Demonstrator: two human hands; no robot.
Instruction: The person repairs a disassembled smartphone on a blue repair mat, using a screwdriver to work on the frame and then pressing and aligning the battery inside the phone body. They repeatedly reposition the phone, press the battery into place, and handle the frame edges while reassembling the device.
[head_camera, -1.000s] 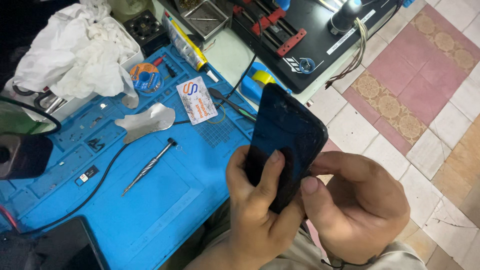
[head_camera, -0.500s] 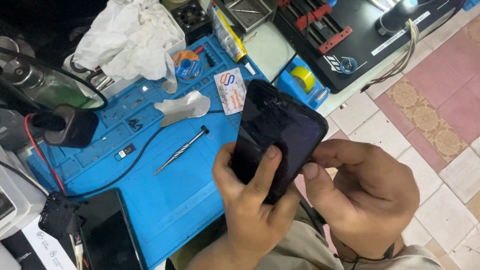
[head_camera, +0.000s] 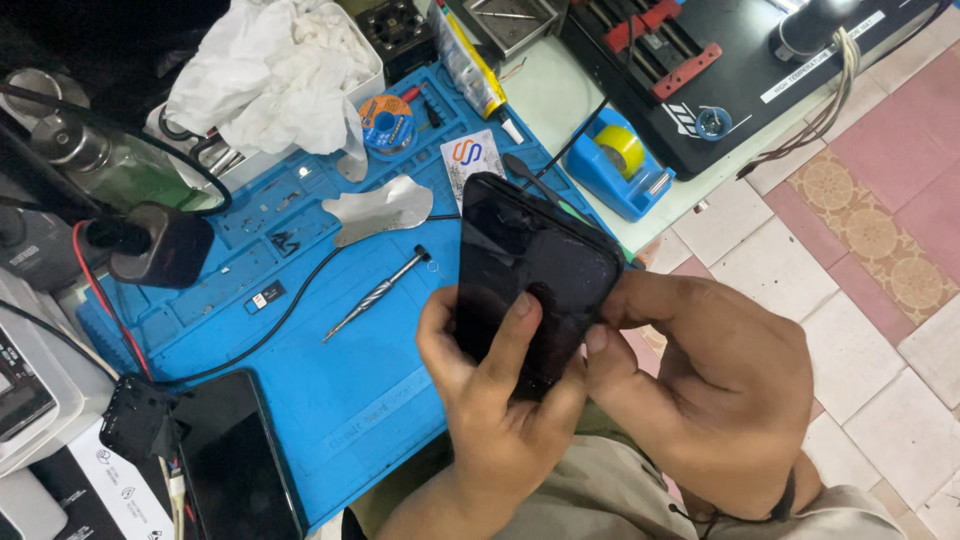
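— What are the hands doing?

— Both are clamped on a black phone (head_camera: 535, 270). The left hand (head_camera: 490, 400) cups its lower end from beneath, the thumb lying across the dark glass. The right hand (head_camera: 710, 390) grips the right edge, thumb tip pressed against the side near the bottom corner. The two hands touch each other under the phone.

— Where is the phone?

— Held up in the air, tilted, its top end pointing away from the person. It hangs over the near right edge of a blue work mat (head_camera: 350, 400), above the person's lap. The screen is dark.

— And just around it?

— On the mat, left of the phone, lies a small screwdriver (head_camera: 378, 294) with a twisted metal shaft, apart from the hands. Beyond it sits a thin, curved metal pry sheet (head_camera: 380, 210), and beside that a white card (head_camera: 468, 160) with an orange and blue mark. A black cable (head_camera: 290, 305) runs across the mat.

— Farther out?

— A second dark phone (head_camera: 235, 460) lies flat at the mat's near left corner. At the far side there is a crumpled white cloth (head_camera: 270, 75) and a spool of wire (head_camera: 385, 122). To the right of the mat stands a blue tape dispenser (head_camera: 620, 165) with a yellow roll, and behind it a black bench device (head_camera: 730, 70) with red clamps. The tiled floor (head_camera: 880, 230) shows on the right.
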